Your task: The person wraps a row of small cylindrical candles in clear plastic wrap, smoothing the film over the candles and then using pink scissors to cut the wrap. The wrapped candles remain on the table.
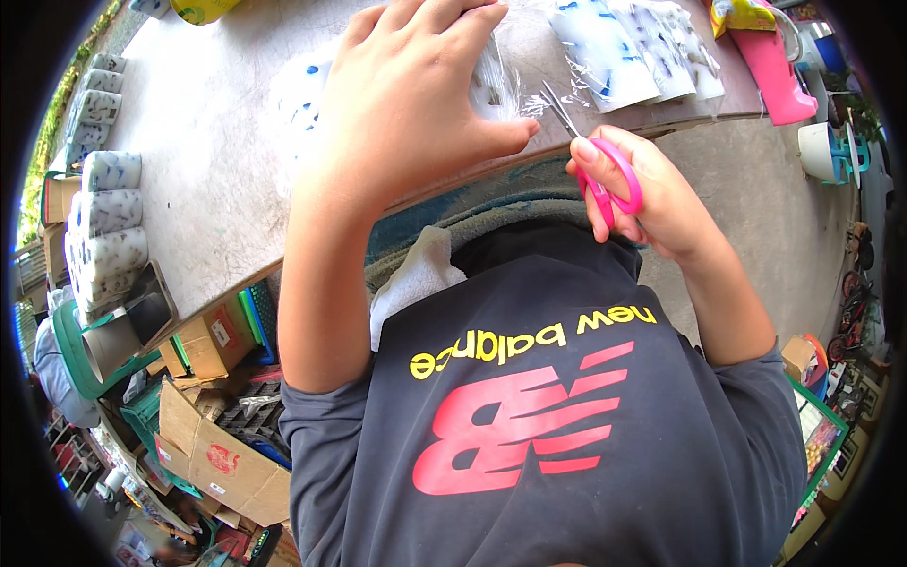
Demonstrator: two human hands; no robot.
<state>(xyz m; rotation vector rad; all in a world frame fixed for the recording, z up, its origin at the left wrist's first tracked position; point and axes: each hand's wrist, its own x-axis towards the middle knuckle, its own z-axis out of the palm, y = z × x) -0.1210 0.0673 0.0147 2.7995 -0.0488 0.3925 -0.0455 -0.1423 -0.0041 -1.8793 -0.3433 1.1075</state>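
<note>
A dark shirt (pixel 529 321) with pink and yellow print is nearest, with a white cloth (pixel 420 269) beside it at the lap. Past the cloth, the right hand (pixel 652 184) has its fingers clamped on pink scissors (pixel 624 175), thumb and fingers about the handles. The blades point up and left, near shreds of clear film (pixel 534 104) at the edge of the counter (pixel 213 189).

The left hand (pixel 411 80) reaches over the counter, back upward, fingers apart and thumb stretched out toward the scissors. Below it lies a wrapped pack (pixel 489 85), partly hidden; whether the fingers press on it, I cannot tell. White wrapping with blue marks (pixel 307 104) shows left of the wrist.

Beyond the scissors, white packs (pixel 614 57) with blue and dark print lie side by side. To their right are a pink plastic thing (pixel 775 76) and a yellow pouch (pixel 746 14). Wrapped rolls (pixel 113 213) line the counter's left side. Off the counter are cardboard boxes (pixel 217 463) at lower left and a white pail (pixel 820 151) at far right.
</note>
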